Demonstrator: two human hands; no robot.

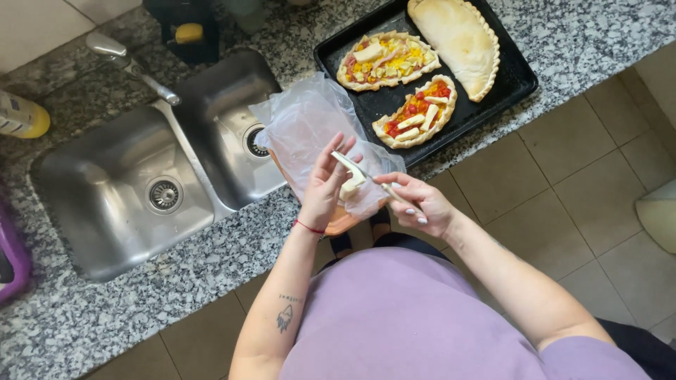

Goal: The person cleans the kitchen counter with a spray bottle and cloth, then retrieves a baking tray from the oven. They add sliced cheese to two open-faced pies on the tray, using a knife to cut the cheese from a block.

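I see my left hand (325,184) fingers pinched on the cheese strip (350,176) — its long axis runs toward my right hand (422,204), closed on a knife (384,186).

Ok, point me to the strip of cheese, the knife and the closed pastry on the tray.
strip of cheese (350,184): head view, on its pale middle below the left fingers.
knife (389,189): head view, on the handle where it leaves the right fingers.
closed pastry (461,39): head view, centre of its smooth top.
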